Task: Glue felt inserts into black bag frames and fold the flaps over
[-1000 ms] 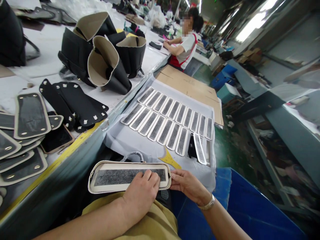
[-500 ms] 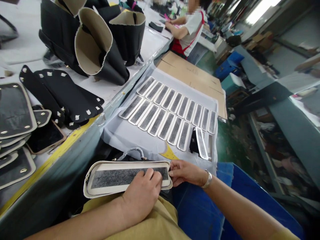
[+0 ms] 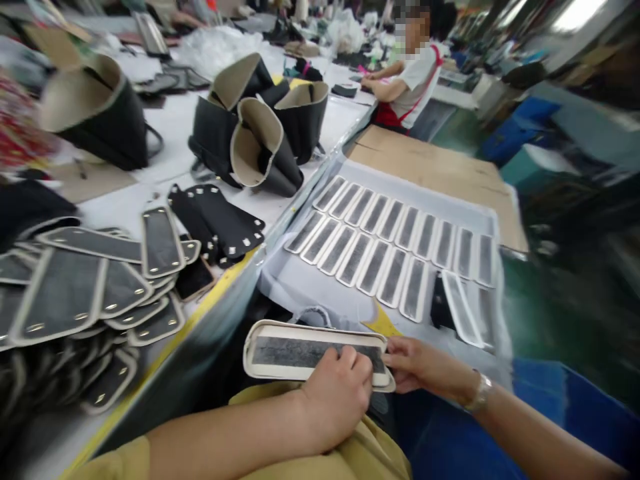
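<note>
A long piece [image 3: 287,352] with a cream rim and a dark grey centre strip lies across my lap, its rounded end to the left. My left hand [image 3: 343,387] rests on its right half, fingers curled down onto the strip. At the right end, my right hand [image 3: 415,363] pinches the rim between thumb and fingers; a metal bracelet circles that wrist. Behind the piece, a handle loop [image 3: 313,315] shows. Two rows of similar strips [image 3: 359,259] lie on a pale sheet, and one strip [image 3: 461,308] is tilted beside a black piece.
Black bags [image 3: 267,143] stand on the white table at the left, near black straps [image 3: 217,217] and heaped cream-edged panels [image 3: 60,290]. Cardboard [image 3: 435,173] lies beyond the strips. A blue bin [image 3: 540,400] is at the right. Another person [image 3: 413,83] works farther back.
The view has swung left, so everything appears farther right and more of the left table shows. Both hands keep their hold on the long piece, with little change.
</note>
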A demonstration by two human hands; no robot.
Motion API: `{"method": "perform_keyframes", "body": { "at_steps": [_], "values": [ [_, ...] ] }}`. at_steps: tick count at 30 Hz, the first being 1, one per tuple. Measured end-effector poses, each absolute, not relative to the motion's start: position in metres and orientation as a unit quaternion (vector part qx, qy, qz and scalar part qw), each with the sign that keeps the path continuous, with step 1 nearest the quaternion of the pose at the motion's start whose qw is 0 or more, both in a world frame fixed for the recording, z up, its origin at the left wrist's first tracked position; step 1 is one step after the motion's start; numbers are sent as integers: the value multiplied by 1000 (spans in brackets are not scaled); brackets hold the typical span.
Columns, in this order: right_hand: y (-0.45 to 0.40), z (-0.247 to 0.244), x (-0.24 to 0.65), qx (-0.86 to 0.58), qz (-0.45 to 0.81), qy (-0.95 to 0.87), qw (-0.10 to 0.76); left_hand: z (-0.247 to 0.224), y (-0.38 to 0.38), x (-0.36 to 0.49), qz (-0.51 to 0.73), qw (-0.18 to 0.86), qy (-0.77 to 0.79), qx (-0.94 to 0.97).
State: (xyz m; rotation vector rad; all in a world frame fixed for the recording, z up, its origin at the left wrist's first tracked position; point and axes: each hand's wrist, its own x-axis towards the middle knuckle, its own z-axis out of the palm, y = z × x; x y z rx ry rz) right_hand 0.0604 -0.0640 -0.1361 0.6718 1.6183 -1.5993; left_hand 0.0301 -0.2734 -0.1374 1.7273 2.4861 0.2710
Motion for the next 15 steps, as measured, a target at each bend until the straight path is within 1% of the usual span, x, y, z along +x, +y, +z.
{"method": "perform_keyframes", "body": {
  "at_steps": [2,4,6,8,10,12,13,15],
  "values": [
    [-65,-139,64,271,-617,634,380,-133,-275,30,93,56,820,562],
    [-66,-140,65,271,-604,646,380,-125,-279,29,112,83,825,548],
    [-66,-139,66,268,-593,658,379,-113,-290,27,167,124,818,536],
    [-66,-138,68,266,-587,662,383,-103,-312,24,258,127,812,508],
    [-64,-138,70,264,-586,665,381,-98,-343,16,353,64,836,415],
    [-62,-140,71,261,-585,669,377,-101,-377,6,407,0,882,236],
    [-61,-141,71,258,-586,670,376,-105,-392,0,406,10,899,162],
    [-59,-142,72,252,-590,668,376,-111,-412,-10,345,104,925,122]
  ]
}}
